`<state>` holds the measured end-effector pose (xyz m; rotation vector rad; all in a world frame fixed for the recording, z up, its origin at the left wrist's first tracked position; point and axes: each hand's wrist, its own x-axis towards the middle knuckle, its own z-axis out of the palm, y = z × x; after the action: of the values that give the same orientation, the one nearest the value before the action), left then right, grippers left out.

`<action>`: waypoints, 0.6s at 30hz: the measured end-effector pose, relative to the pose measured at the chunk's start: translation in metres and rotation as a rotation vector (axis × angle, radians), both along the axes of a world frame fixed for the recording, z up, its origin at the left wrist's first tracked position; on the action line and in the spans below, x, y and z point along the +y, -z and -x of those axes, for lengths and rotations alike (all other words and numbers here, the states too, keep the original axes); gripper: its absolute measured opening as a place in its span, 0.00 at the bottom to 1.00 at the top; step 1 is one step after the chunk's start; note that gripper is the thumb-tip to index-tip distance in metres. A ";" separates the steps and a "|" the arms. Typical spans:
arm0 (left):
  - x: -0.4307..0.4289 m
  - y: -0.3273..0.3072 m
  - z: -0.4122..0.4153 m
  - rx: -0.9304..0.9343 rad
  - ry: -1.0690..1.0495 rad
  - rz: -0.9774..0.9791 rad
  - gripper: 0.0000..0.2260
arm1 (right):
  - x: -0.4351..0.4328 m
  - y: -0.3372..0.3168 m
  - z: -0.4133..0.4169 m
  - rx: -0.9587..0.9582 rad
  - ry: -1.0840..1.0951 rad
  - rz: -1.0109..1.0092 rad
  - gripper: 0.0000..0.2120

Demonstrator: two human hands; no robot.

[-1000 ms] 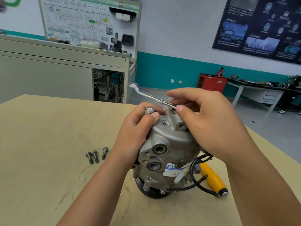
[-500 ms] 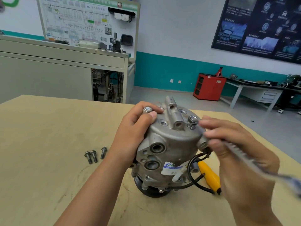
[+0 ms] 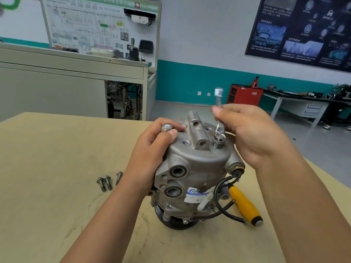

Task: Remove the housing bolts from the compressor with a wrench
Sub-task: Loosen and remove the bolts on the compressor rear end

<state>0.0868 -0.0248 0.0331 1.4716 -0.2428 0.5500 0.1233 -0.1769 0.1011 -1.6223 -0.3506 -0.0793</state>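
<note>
One compressor (image 3: 197,168) stands on end at frame centre on the tan table (image 3: 47,168), dark pulley end down. Raised bolt (image 3: 218,144) sticks up from the top cover, right of centre, threads showing. Wrench (image 3: 220,128) has its ring end on that bolt head, shaft near upright. Right hand (image 3: 254,137) pinches the wrench shaft (far end pokes out above the fingers). Left hand (image 3: 152,154) clasps the housing's left side, thumb against a second bolt (image 3: 166,128) at the cover's left edge. Three loose bolts (image 3: 107,182) lie on the table left of the forearm. Black cable (image 3: 222,188) loops off the lower right; yellow-handled tool (image 3: 245,204) lies just beside it.
</note>
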 end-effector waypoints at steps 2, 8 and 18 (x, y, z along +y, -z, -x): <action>0.000 0.000 0.000 -0.009 0.006 -0.009 0.08 | 0.003 -0.009 -0.001 -0.049 -0.077 0.157 0.07; -0.001 0.000 -0.001 -0.044 0.039 -0.005 0.05 | 0.013 -0.025 0.026 -0.478 -0.059 0.648 0.10; -0.001 0.001 -0.002 -0.062 0.055 0.030 0.09 | 0.016 -0.015 0.043 -0.707 0.170 1.002 0.13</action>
<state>0.0893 -0.0259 0.0321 1.4157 -0.3216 0.5534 0.0801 -0.1610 0.1157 -2.5895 -0.8861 -0.7107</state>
